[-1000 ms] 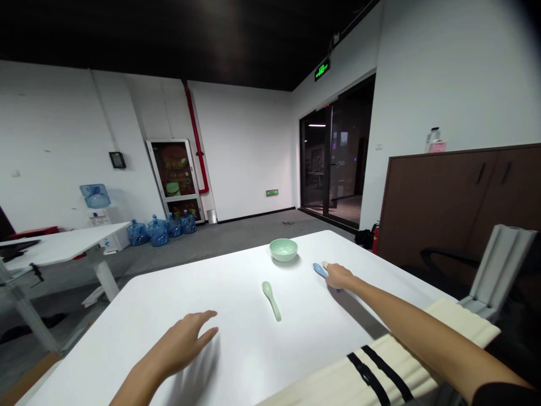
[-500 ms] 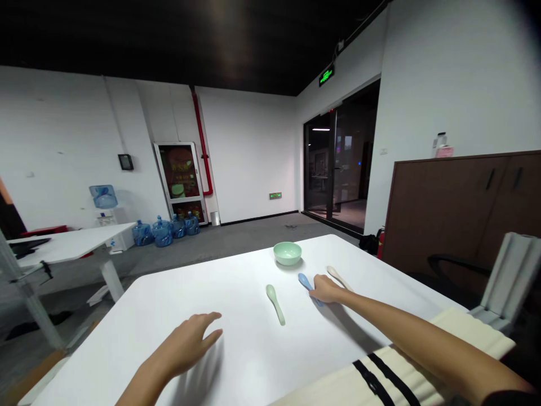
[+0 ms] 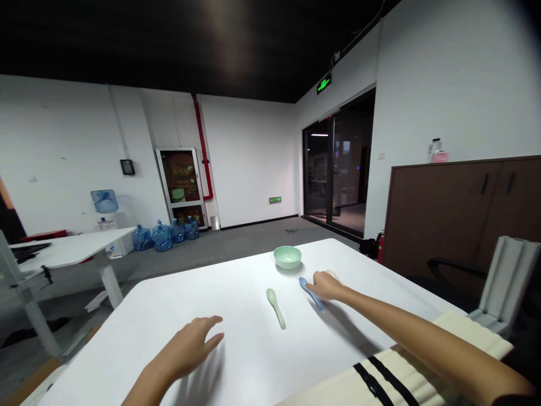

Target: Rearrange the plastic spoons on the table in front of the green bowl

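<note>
On the white table (image 3: pixel 236 304), my right hand (image 3: pixel 327 286) is over a blue spoon (image 3: pixel 316 300), its thumb across the spoon's neck. Thumb and curled fingers are slightly apart; the handle shows uncovered below them. Behind this hand lies a white spoon (image 3: pixel 333 275), mostly hidden. A pale green spoon (image 3: pixel 276 310) rests to the left of the blue one. Farther back stands a light green bowl (image 3: pixel 287 258). Above the table at the left, my left hand (image 3: pixel 192 344) is open, thumb and fingers apart, holding nothing.
A cream slatted piece with black straps (image 3: pixel 367 383) lies along the near right edge. Beyond it are a grey ribbed object (image 3: pixel 507 282) and a brown cabinet (image 3: pixel 448 208). Another white desk (image 3: pixel 76 248) and blue water bottles (image 3: pixel 163 237) are at the left.
My right hand has moved slightly up and away from the blue spoon's handle, uncovering more of it and hiding most of the white spoon. The left hand stays put; the view shifted slightly.
</note>
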